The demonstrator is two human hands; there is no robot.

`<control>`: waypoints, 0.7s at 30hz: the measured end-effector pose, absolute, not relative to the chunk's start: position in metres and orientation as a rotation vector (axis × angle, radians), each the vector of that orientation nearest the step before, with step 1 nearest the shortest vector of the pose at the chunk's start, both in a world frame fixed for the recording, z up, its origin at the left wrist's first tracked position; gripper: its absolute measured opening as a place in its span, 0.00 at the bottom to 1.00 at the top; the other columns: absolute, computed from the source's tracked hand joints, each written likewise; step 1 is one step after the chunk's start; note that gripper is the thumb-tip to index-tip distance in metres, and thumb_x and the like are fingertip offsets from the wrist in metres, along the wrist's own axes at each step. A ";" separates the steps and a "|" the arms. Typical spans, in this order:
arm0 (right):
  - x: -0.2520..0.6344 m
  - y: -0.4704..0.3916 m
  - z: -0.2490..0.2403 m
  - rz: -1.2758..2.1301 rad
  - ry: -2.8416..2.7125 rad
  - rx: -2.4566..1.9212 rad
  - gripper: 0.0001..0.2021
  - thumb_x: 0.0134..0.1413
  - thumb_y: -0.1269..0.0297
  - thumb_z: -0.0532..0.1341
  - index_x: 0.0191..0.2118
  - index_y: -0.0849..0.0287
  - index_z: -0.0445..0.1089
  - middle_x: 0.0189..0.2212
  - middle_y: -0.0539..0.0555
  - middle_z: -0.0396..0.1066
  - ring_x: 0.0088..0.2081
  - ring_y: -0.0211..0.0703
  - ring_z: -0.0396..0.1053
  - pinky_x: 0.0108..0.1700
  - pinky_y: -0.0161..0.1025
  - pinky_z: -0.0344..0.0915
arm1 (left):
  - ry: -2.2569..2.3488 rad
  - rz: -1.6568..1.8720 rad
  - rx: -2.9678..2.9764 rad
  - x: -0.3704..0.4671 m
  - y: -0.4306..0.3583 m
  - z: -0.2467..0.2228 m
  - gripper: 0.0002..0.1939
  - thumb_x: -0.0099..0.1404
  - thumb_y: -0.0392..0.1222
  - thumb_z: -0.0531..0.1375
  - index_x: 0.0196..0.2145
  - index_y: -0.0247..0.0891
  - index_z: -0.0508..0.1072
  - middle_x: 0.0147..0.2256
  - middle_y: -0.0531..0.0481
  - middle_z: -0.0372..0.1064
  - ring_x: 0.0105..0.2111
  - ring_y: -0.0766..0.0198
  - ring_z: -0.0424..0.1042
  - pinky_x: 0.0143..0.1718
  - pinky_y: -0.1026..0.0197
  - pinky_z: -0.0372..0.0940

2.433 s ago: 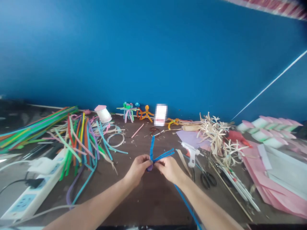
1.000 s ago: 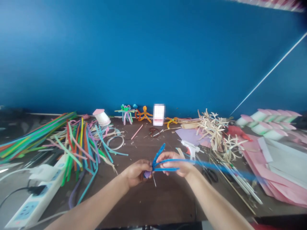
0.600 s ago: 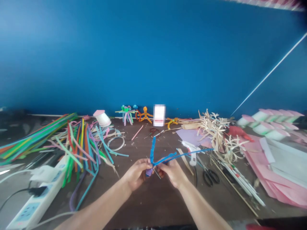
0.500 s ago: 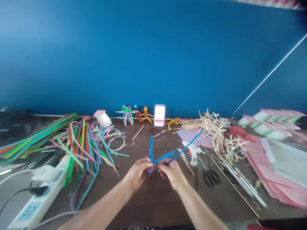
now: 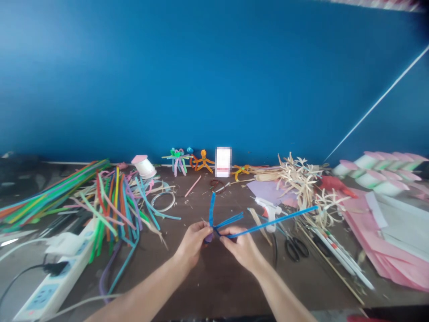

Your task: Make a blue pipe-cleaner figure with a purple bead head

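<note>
At the centre, over the table, my left hand (image 5: 195, 240) is closed on a blue pipe-cleaner figure (image 5: 212, 210), whose short blue piece stands upright and whose purple part shows below the fingertips. Several shorter blue ends (image 5: 231, 220) point right from the figure. My right hand (image 5: 239, 243) pinches a long blue pipe cleaner (image 5: 278, 220) beside the figure, and its free end reaches far to the right. The fingertips of both hands are close together.
Colourful pipe cleaners (image 5: 117, 201) and a power strip (image 5: 50, 277) lie at left. Finished figures (image 5: 203, 161) stand by the blue wall. On the right are a glue gun (image 5: 270, 212), black scissors (image 5: 295, 248), dried husk flowers (image 5: 298, 179) and pink paper (image 5: 372, 246).
The long blue pipe cleaner has swung down to the right and now lies flatter, with more of it showing. My right hand has turned slightly; my left hand keeps its hold.
</note>
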State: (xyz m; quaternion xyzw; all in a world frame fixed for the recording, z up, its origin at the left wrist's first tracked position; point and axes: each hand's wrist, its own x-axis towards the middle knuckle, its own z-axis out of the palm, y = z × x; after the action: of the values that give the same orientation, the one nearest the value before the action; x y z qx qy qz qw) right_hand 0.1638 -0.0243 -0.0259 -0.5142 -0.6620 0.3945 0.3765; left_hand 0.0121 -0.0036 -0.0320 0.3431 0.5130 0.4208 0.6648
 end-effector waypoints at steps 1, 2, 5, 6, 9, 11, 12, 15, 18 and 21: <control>0.164 -0.024 -0.024 0.966 -1.746 -1.306 0.08 0.48 0.65 0.57 0.33 0.59 0.72 0.32 0.54 0.73 0.35 0.45 0.69 0.39 0.38 0.63 | 1.184 0.951 0.819 0.012 -0.003 -0.033 0.05 0.45 0.37 0.57 0.18 0.34 0.63 0.14 0.58 0.58 0.16 0.73 0.54 0.18 0.69 0.47; 0.165 -0.025 -0.022 0.917 -1.806 -1.305 0.08 0.49 0.65 0.57 0.33 0.58 0.72 0.33 0.54 0.73 0.36 0.45 0.69 0.40 0.38 0.62 | 1.214 0.954 0.874 0.013 -0.002 -0.033 0.04 0.45 0.36 0.56 0.18 0.34 0.63 0.14 0.58 0.58 0.16 0.73 0.54 0.19 0.69 0.47; 0.163 -0.027 -0.017 0.747 -1.988 -1.374 0.08 0.51 0.66 0.56 0.33 0.57 0.72 0.32 0.54 0.73 0.35 0.45 0.69 0.38 0.37 0.61 | 1.328 0.947 1.107 0.013 0.000 -0.034 0.03 0.45 0.35 0.54 0.18 0.34 0.63 0.14 0.57 0.58 0.17 0.72 0.55 0.20 0.68 0.50; 0.161 -0.028 -0.015 0.689 -2.042 -1.415 0.08 0.51 0.66 0.55 0.32 0.57 0.72 0.31 0.54 0.74 0.34 0.45 0.69 0.37 0.36 0.61 | 1.359 0.937 1.179 0.012 0.000 -0.033 0.02 0.45 0.35 0.54 0.18 0.34 0.64 0.15 0.57 0.59 0.18 0.71 0.56 0.21 0.68 0.50; 0.157 -0.033 -0.009 0.555 -2.140 -1.535 0.10 0.53 0.65 0.53 0.30 0.57 0.72 0.27 0.54 0.73 0.30 0.44 0.70 0.33 0.35 0.59 | 1.434 0.885 1.369 0.011 0.000 -0.030 0.02 0.45 0.35 0.55 0.19 0.33 0.66 0.17 0.56 0.60 0.20 0.70 0.57 0.23 0.67 0.52; 0.157 -0.033 -0.005 0.521 -2.151 -1.562 0.10 0.53 0.65 0.53 0.30 0.57 0.72 0.25 0.53 0.73 0.29 0.43 0.69 0.32 0.34 0.58 | 1.445 0.848 1.459 0.009 -0.001 -0.028 0.02 0.44 0.34 0.54 0.19 0.33 0.66 0.17 0.56 0.60 0.21 0.69 0.57 0.23 0.67 0.52; 0.158 -0.033 -0.002 0.533 -2.138 -1.550 0.10 0.53 0.65 0.53 0.31 0.57 0.72 0.26 0.53 0.73 0.29 0.42 0.69 0.33 0.34 0.58 | 1.425 0.826 1.483 0.009 -0.001 -0.026 0.03 0.44 0.34 0.54 0.19 0.33 0.66 0.17 0.56 0.60 0.21 0.70 0.57 0.23 0.67 0.52; 0.166 -0.025 0.007 0.728 -2.049 -1.465 0.09 0.52 0.64 0.54 0.32 0.58 0.72 0.28 0.53 0.73 0.31 0.41 0.68 0.34 0.33 0.59 | 1.291 0.750 1.469 0.005 -0.002 -0.023 0.02 0.44 0.33 0.54 0.19 0.33 0.66 0.16 0.58 0.59 0.19 0.71 0.56 0.22 0.68 0.50; 0.175 -0.012 0.007 1.195 -1.845 -1.319 0.07 0.47 0.63 0.59 0.30 0.58 0.73 0.27 0.51 0.73 0.30 0.40 0.68 0.34 0.34 0.60 | 1.134 0.690 1.351 0.002 -0.002 -0.019 0.01 0.44 0.32 0.54 0.20 0.33 0.65 0.15 0.58 0.60 0.18 0.72 0.56 0.21 0.68 0.51; 0.177 -0.003 -0.004 1.730 -1.414 -1.104 0.07 0.39 0.63 0.64 0.28 0.60 0.72 0.22 0.48 0.71 0.25 0.36 0.66 0.31 0.34 0.61 | 0.974 0.645 1.210 -0.001 -0.004 -0.016 0.02 0.44 0.32 0.56 0.21 0.33 0.65 0.16 0.56 0.62 0.18 0.71 0.58 0.22 0.68 0.53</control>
State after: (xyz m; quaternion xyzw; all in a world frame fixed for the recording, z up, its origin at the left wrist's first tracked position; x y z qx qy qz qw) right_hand 0.1772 -0.0028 -0.0037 -0.4200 -0.5377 0.6579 0.3189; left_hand -0.0008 -0.0037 -0.0158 0.5363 0.4314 0.2859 0.6668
